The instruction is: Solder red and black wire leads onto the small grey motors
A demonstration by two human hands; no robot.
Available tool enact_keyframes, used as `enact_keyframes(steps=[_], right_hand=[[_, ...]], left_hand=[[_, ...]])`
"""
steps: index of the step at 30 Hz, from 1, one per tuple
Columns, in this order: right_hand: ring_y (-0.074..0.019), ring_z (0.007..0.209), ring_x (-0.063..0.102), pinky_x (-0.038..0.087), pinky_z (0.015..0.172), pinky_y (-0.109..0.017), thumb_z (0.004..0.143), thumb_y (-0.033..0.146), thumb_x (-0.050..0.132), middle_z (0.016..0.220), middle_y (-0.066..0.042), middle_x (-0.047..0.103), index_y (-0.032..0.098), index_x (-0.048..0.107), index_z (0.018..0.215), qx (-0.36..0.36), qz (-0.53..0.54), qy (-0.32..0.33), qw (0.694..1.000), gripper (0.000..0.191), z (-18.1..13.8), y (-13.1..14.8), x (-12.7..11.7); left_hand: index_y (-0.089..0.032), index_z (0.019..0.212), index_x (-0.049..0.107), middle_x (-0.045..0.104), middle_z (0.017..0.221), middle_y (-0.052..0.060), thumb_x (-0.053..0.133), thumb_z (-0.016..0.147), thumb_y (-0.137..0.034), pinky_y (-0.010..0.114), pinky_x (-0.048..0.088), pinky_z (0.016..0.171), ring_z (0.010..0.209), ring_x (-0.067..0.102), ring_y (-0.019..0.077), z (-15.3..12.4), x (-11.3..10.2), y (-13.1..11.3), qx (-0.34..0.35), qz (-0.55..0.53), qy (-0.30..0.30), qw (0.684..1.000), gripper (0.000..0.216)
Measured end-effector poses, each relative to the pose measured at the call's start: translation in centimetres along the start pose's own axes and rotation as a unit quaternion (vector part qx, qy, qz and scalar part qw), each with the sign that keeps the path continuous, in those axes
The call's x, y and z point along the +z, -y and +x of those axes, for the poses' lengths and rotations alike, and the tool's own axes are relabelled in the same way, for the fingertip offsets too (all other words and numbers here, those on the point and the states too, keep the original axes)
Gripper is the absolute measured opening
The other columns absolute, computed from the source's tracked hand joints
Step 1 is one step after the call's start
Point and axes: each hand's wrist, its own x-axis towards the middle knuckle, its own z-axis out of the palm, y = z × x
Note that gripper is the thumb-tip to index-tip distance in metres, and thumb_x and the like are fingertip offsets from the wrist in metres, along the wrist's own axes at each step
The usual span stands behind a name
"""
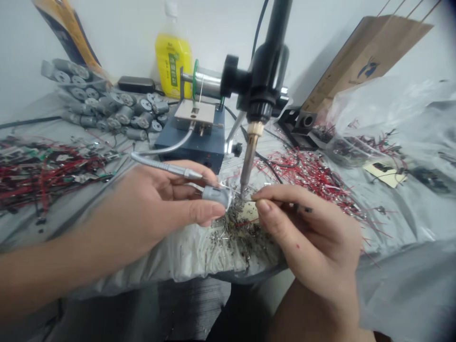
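In my left hand (171, 199), thumb and fingers close around a small grey cylindrical motor (214, 195), its end turned toward the soldering iron (246, 171). The iron hangs tip down from a black stand (263, 76), just right of the motor. A flexible metal solder feed tube (174, 167) passes over my left fingers, its end close to the motor. My right hand (302, 223) pinches a thin piece beside the iron tip; it looks like a wire, with a small dark part (302, 208) showing behind the fingers. Whether wire and motor touch is too small to tell.
A blue solder feeder box (192, 149) with a solder spool (210, 84) stands behind. Grey motors (117, 111) are piled back left. Red-wired parts (67, 173) lie left, more red wires (317, 178) right. A yellow bottle (173, 61) and paper bag (366, 57) stand at the wall.
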Motion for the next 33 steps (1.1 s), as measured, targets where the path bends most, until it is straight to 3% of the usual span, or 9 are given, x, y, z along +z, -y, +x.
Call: enact_keyframes(steps=[4, 6, 11, 18, 26, 33], right_hand=[[-0.0069, 0.084, 0.080, 0.062, 0.078, -0.016, 0.108, 0.021, 0.074, 0.098, 0.003, 0.084, 0.021, 0.076, 0.113, -0.022, -0.060, 0.044, 0.997, 0.005, 0.2, 0.0, -1.3], [-0.0103, 0.097, 0.082, 0.064, 0.085, -0.020, 0.109, 0.028, 0.075, 0.111, 0.000, 0.085, 0.023, 0.076, 0.123, -0.011, -0.077, 0.048, 0.996, 0.015, -0.1, 0.0, -1.9], [-0.0160, 0.130, 0.077, 0.063, 0.110, -0.028, 0.109, 0.034, 0.076, 0.137, -0.003, 0.080, 0.032, 0.071, 0.146, 0.032, -0.069, -0.031, 0.997, 0.037, -1.7, 0.0, -3.1], [-0.0183, 0.108, 0.079, 0.066, 0.099, -0.035, 0.108, 0.039, 0.075, 0.123, -0.002, 0.082, 0.032, 0.080, 0.129, 0.080, -0.124, -0.131, 0.980, 0.022, -2.1, -0.7, -5.2], [-0.0205, 0.106, 0.077, 0.062, 0.098, -0.038, 0.107, 0.040, 0.067, 0.120, -0.004, 0.083, 0.027, 0.082, 0.117, 0.114, -0.209, -0.097, 0.966, 0.022, -2.1, -1.9, -6.4], [-0.0271, 0.110, 0.076, 0.059, 0.100, -0.044, 0.103, 0.031, 0.062, 0.119, -0.013, 0.082, 0.020, 0.082, 0.108, 0.134, -0.275, -0.058, 0.950, 0.023, -1.7, -3.7, -6.4]], left_hand=[[-0.025, 0.104, 0.081, 0.083, 0.086, 0.000, 0.104, 0.080, -0.033, 0.020, 0.061, 0.072, 0.075, 0.074, 0.0132, -0.2, 0.4, -0.4, -0.060, -0.011, 0.008, 0.998, 0.034], [-0.023, 0.104, 0.078, 0.081, 0.081, 0.000, 0.104, 0.075, -0.034, 0.024, 0.060, 0.072, 0.074, 0.074, 0.0158, 0.0, 0.7, -0.4, -0.070, -0.005, 0.006, 0.997, 0.040], [-0.020, 0.102, 0.076, 0.079, 0.074, 0.000, 0.100, 0.071, -0.039, 0.026, 0.056, 0.072, 0.070, 0.073, 0.0171, 0.5, 0.9, 0.0, -0.052, 0.011, -0.001, 0.999, 0.044], [-0.019, 0.106, 0.077, 0.077, 0.074, -0.001, 0.099, 0.072, -0.043, 0.024, 0.055, 0.070, 0.070, 0.071, 0.0154, 0.8, 0.9, 0.0, -0.029, 0.016, -0.008, 0.999, 0.048], [-0.019, 0.109, 0.079, 0.079, 0.078, 0.001, 0.101, 0.076, -0.046, 0.024, 0.059, 0.073, 0.074, 0.074, 0.0162, 1.2, 0.4, 0.8, -0.017, 0.029, -0.003, 0.999, 0.048], [-0.017, 0.106, 0.084, 0.081, 0.098, 0.004, 0.104, 0.072, -0.050, 0.029, 0.070, 0.077, 0.080, 0.076, 0.0177, 1.3, 0.4, 1.0, -0.037, 0.011, -0.026, 0.999, 0.051]])
